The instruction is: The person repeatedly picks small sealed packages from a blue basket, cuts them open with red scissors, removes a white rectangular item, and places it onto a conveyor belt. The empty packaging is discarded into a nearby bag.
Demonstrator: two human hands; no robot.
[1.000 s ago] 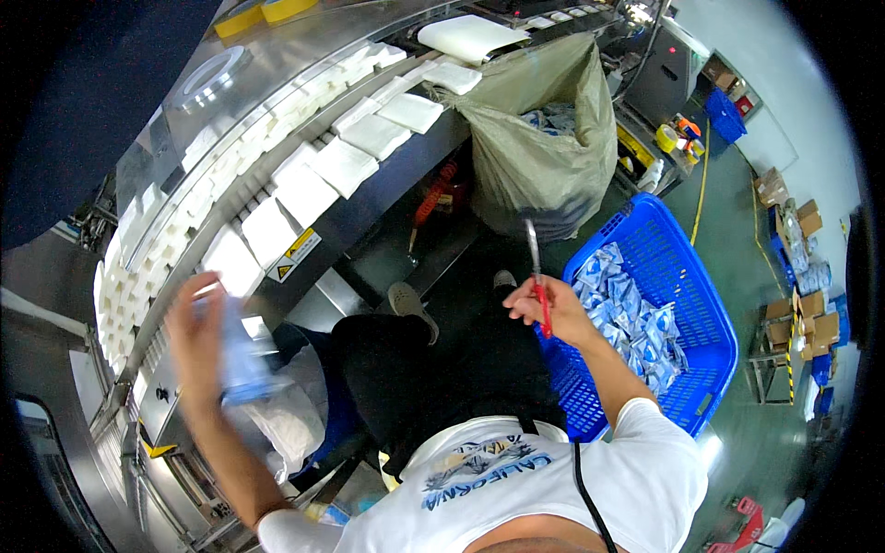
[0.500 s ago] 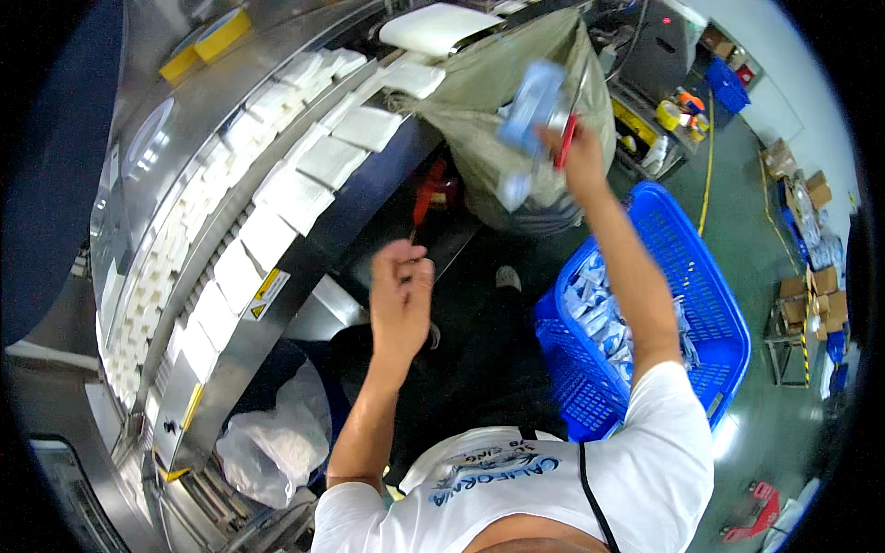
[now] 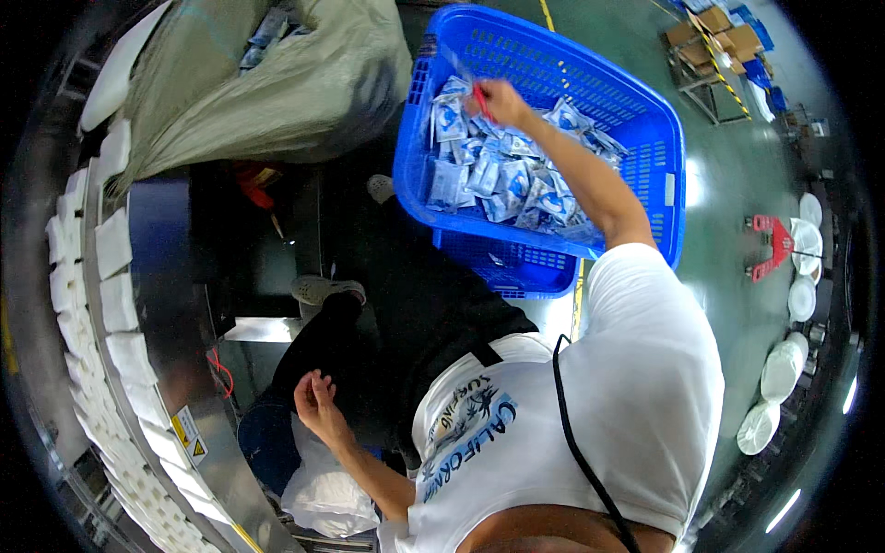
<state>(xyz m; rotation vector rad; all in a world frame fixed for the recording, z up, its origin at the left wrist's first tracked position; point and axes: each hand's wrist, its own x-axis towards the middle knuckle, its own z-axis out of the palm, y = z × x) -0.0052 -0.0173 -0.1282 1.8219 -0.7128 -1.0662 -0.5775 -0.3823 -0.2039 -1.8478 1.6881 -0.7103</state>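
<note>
My right hand is over the big blue plastic basket, closed around a red-handled tool that looks like scissors; its blades are blurred. Below the hand, many small blue-and-white sealed packets lie heaped in the basket. My left hand hangs low in front of my body, fingers loosely curled in, with nothing visible in them. A large olive woven sack stands beyond, at the upper left. More blue-and-white packets show in its open mouth.
A conveyor machine with rows of white pads runs along the left. Beneath the large basket shows a second blue basket. Near my left forearm sits a white plastic bag. A red pallet jack is on the green floor at right.
My view has turned right. My right hand has moved from the sack to the basket, and the blurred blue-and-white packets by it are no longer there. My left hand has lowered.
</note>
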